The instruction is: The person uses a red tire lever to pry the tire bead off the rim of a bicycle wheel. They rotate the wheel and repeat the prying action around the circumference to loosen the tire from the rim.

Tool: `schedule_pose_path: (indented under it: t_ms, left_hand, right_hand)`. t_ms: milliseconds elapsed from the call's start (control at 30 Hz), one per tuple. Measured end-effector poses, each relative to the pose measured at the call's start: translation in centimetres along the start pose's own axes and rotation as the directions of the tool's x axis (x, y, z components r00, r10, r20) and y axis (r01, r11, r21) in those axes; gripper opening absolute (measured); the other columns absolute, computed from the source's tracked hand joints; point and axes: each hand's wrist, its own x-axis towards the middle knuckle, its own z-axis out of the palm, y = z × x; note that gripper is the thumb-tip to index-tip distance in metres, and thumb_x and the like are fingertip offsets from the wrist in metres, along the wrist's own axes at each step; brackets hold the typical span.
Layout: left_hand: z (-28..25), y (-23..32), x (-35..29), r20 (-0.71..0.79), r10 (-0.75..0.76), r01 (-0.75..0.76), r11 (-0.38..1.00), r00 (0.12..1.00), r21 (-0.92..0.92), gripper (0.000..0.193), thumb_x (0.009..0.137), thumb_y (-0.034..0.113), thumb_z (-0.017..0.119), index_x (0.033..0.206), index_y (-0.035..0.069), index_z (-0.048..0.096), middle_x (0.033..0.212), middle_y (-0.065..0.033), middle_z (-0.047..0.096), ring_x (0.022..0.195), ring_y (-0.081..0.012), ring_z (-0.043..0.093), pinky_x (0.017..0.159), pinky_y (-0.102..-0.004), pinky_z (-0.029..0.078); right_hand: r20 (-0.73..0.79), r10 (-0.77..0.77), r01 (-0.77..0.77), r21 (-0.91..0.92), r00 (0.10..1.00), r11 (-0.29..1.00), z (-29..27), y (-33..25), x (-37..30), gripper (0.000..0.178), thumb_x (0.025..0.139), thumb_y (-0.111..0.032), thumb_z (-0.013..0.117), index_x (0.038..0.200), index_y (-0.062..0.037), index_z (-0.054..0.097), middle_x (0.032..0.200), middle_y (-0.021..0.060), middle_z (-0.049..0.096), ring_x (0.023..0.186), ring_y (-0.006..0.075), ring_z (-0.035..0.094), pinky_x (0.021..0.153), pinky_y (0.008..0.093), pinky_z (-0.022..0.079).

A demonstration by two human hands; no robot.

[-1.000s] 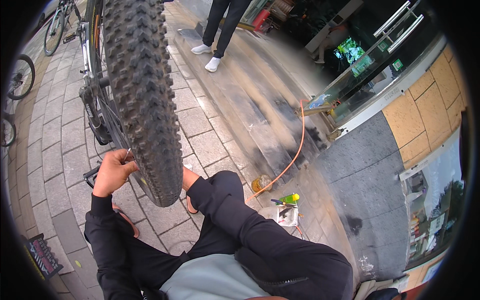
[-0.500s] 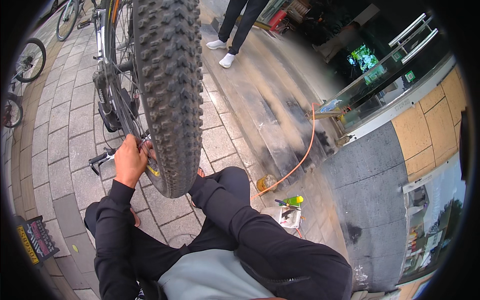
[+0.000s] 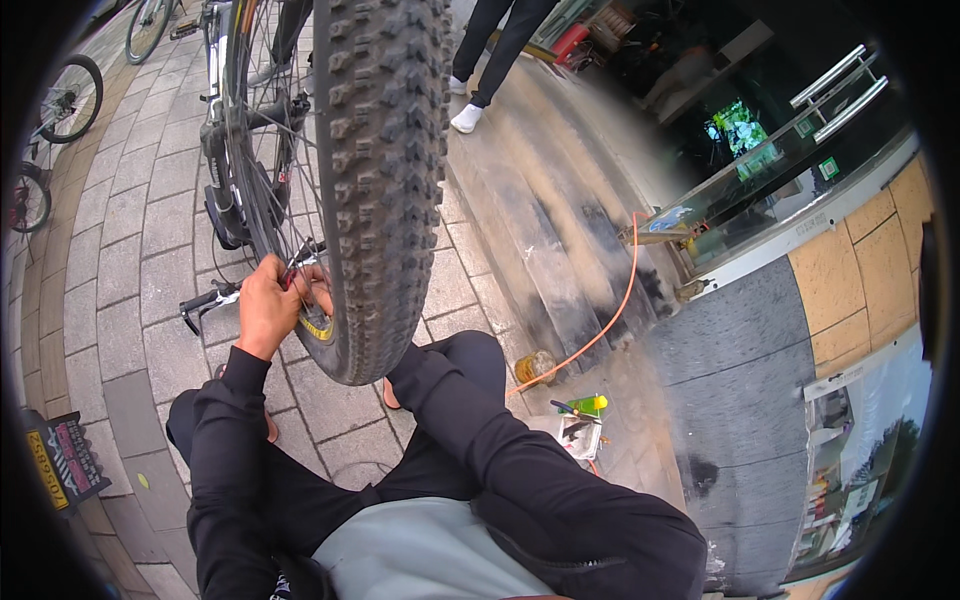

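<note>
A bicycle wheel with a thick knobby black tire (image 3: 385,170) stands upright in front of me. My left hand (image 3: 267,312) is at the lower left side of its rim, fingers pinched together beside the spokes (image 3: 285,180). Something small and red shows at those fingertips, too small to make out. My right arm passes behind the tire's lower end. Of my right hand (image 3: 318,288), only some curled fingers show through the wheel, close to the left fingertips. The tire hides the rest. A yellow label (image 3: 317,329) lies along the rim just below the hands.
A handlebar grip with brake lever (image 3: 205,302) sits left of the wheel. On the right are an orange hose (image 3: 628,285), a yellowish can (image 3: 535,367) and a white tool tray (image 3: 568,428). A person in dark trousers (image 3: 492,45) stands on the steps (image 3: 530,220). Other bicycles (image 3: 72,100) stand far left.
The wheel appears farther right in view and its spokes show more openly. More of my right fingers is visible, and a small red thing now shows at the left fingertips.
</note>
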Motion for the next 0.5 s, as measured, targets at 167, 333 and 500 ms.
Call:
schedule_pose_path:
  t_ms: [167,333,500]
  left_hand:
    - [-0.5,-0.3,-0.1,-0.108,0.07,-0.065,0.997,0.992,0.051,0.034,0.091,0.022,0.079,0.077,0.002,0.055,0.069,-0.0198,0.063,0.068,-0.0422,0.067,0.061,-0.0473,0.052]
    - [-0.8,1.5,-0.2,0.031,-0.173,0.172,0.985,0.984,0.018,0.037,0.094,0.034,0.08,0.091,0.001,0.063,0.081,-0.0205,0.07,0.078,-0.0408,0.071,0.067,-0.0467,0.054]
    - [-3.8,-0.1,-0.4,0.189,-0.279,0.316,0.926,0.942,-0.206,0.04,0.099,0.035,0.077,0.107,-0.003,0.069,0.097,-0.0135,0.075,0.087,-0.0217,0.071,0.08,-0.0367,0.056]
  right_hand:
    - [0.028,0.044,-0.045,0.038,0.999,0.998,0.5,1.7,1.8,0.023,0.107,-0.017,0.066,0.123,-0.0012,0.068,0.108,0.0047,0.074,0.097,0.0132,0.07,0.087,0.0297,0.057]
    - [0.029,0.256,-0.257,0.162,0.966,0.953,-1.6,2.9,1.9,0.03,0.108,-0.023,0.067,0.128,-0.0008,0.066,0.108,0.0067,0.075,0.094,0.0156,0.075,0.083,0.0317,0.061]
    - [0.116,0.367,-0.368,-0.02,0.923,0.93,-0.2,-1.5,3.4,0.032,0.105,-0.027,0.072,0.126,-0.0032,0.068,0.095,-0.0011,0.069,0.078,0.0092,0.058,0.073,0.0247,0.045]
